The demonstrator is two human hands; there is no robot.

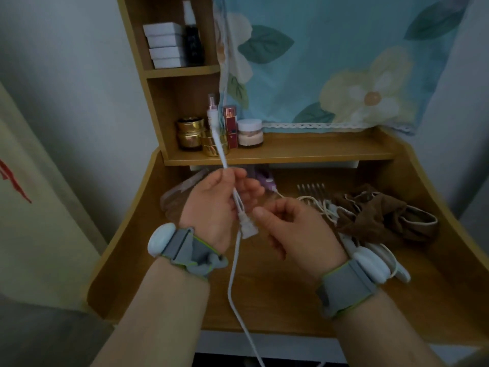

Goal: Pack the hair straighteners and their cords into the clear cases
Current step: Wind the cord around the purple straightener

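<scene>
My left hand (pixel 211 205) is closed around a white cord (pixel 234 271), held up over the middle of the desk. A loop of it sticks up past my fingers, and its plug (pixel 247 230) hangs just below them. My right hand (pixel 288 229) is beside the plug, fingers curled, thumb close to it; whether it touches is unclear. The cord's long end drops off the desk's front edge. A white hair straightener (pixel 375 254) lies on the desk behind my right wrist. A purple straightener (pixel 268 181) lies beyond my hands. A clear case (pixel 176 197) lies behind my left hand.
A brown crumpled cloth (pixel 383 218) and a coiled white cord (pixel 315 203) lie at the right of the wooden desk (pixel 291 300). Cosmetic jars (pixel 190 133) and bottles stand on the back shelf. White boxes (pixel 165 45) sit in the upper cubby.
</scene>
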